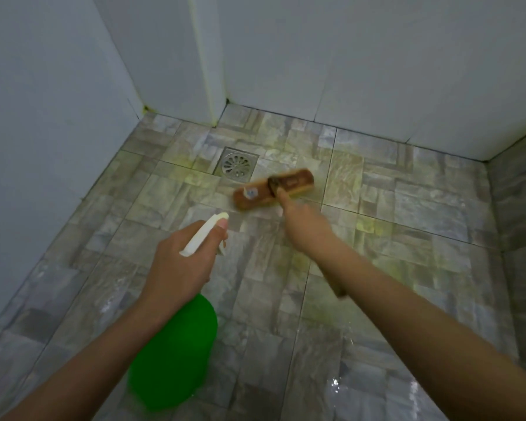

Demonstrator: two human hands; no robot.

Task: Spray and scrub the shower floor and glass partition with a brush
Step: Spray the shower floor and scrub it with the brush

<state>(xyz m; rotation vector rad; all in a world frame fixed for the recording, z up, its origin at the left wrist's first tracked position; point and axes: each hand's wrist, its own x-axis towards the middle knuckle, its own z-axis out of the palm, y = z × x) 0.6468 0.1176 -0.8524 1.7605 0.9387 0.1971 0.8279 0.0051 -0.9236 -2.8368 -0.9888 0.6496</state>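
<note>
My left hand [179,265] grips a green spray bottle [173,354] by its white trigger head [202,233], nozzle pointing toward the drain. My right hand [304,223] holds the wooden handle of a brown scrub brush [274,188]. The brush head lies across the wet grey tiled shower floor [392,214], just right of the drain, and is blurred by motion. The handle's rear end [337,288] sticks out below my right forearm. I cannot pick out a glass partition in this view.
A square metal drain [236,164] sits in the floor near the back corner. White tiled walls [346,56] close the back and left sides, with a jutting wall corner [213,86]. Greenish-yellow stains mark the floor tiles around the drain.
</note>
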